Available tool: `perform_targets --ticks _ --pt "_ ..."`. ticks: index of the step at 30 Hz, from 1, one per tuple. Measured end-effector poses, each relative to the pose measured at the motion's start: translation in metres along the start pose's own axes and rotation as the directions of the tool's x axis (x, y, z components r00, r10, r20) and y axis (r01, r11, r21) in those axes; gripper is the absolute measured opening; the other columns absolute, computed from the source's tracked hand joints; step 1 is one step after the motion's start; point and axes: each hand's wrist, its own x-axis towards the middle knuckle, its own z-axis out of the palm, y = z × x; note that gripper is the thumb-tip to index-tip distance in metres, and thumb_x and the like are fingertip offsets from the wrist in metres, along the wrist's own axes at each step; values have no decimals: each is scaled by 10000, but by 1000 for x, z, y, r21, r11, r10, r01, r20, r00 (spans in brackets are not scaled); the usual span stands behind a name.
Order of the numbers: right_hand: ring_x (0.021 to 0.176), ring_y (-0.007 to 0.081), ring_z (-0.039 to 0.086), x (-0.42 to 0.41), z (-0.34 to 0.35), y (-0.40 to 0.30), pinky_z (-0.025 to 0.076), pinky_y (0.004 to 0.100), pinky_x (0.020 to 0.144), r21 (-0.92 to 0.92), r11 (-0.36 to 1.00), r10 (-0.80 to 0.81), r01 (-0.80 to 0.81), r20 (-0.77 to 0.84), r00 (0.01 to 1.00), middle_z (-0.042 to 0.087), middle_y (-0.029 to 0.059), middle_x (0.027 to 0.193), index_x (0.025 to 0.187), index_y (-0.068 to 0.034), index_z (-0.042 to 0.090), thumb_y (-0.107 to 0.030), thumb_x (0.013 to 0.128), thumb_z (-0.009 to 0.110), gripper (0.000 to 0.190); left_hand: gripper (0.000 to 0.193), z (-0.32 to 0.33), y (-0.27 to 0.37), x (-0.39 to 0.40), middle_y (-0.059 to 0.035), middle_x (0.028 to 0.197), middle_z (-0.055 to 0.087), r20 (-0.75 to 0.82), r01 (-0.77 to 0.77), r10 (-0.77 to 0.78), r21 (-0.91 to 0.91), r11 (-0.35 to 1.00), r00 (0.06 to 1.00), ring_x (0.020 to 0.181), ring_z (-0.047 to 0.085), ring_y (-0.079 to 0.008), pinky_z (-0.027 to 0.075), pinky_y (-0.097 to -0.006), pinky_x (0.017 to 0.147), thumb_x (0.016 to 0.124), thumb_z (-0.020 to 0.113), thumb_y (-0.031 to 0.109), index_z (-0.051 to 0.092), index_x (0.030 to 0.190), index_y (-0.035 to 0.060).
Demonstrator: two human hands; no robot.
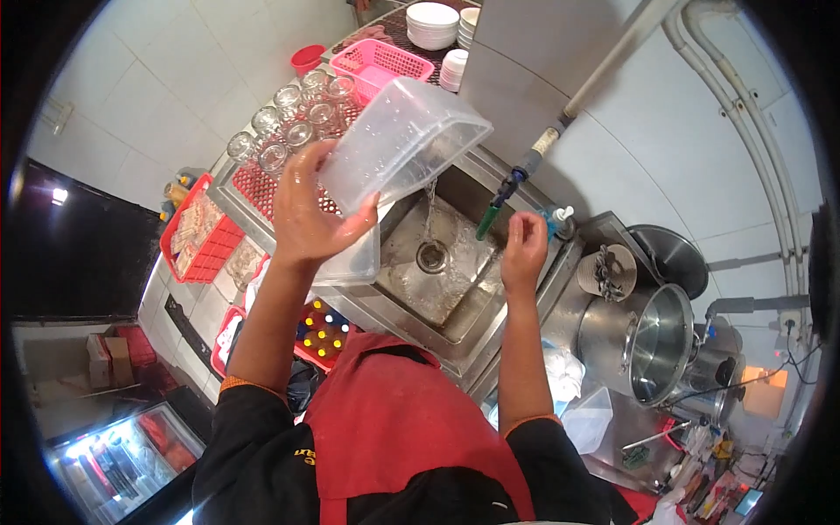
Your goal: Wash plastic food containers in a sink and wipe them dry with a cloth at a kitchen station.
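My left hand [308,210] grips a clear plastic container [400,138] by its end, holding it tilted above the stainless steel sink [420,289]. Water [430,207] runs down from below the container towards the drain strainer [432,256]. My right hand [525,252] is raised over the sink's right side, its fingers curled together; nothing shows in them. Just left of it hangs the green end of a tap hose [487,222], apart from the fingers. Below my left hand, another translucent plastic container [357,259] rests at the sink's left edge.
Upturned glasses [289,134] stand on a red rack [252,190] at the left. Behind are a pink basket [380,62] and stacked white bowls [433,26]. A pump bottle [562,213] and large steel pots [630,344] stand at right. Bottles with yellow caps [321,333] sit below.
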Motion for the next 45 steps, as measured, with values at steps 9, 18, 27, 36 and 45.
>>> perform_targets --ticks 9,18,27,36,45 --pt "712 213 634 19 11 -51 513 333 689 -417 899 -101 135 102 990 659 97 806 950 -26 620 -231 755 793 332 681 5 -9 -11 -151 1059 609 -80 37 -47 -117 992 996 901 616 -304 507 -379 807 602 809 214 516 1182 12" --pt "802 154 575 46 -8 -20 459 286 755 -189 970 -161 153 -26 987 624 64 891 1012 -10 618 -172 875 698 226 619 -1 -26 -69 -171 1046 612 71 56 -58 31 998 996 922 614 -324 506 -398 812 642 822 232 525 1123 -22" --pt "1008 214 612 -114 39 -47 469 309 875 385 684 350 -619 572 742 636 126 1110 1215 1 525 -333 1007 480 396 650 19 5 -154 -190 1126 568 264 68 -12 -202 977 964 977 553 -346 450 -429 874 616 859 258 495 1118 63" --pt "837 177 648 -115 -6 16 521 312 802 293 610 570 -736 483 665 682 99 909 1011 -16 616 -193 977 548 193 830 34 -11 -209 -191 1252 501 529 147 7 -248 958 849 1164 480 -371 383 -464 996 667 825 425 454 1311 57" --pt "692 159 603 -127 -29 -49 474 277 685 177 871 392 -459 313 865 626 73 769 845 -35 579 -390 975 541 380 1011 11 -247 -211 -306 1299 497 324 744 -766 218 632 555 1208 512 -389 423 -411 1005 685 773 577 402 1327 -110"
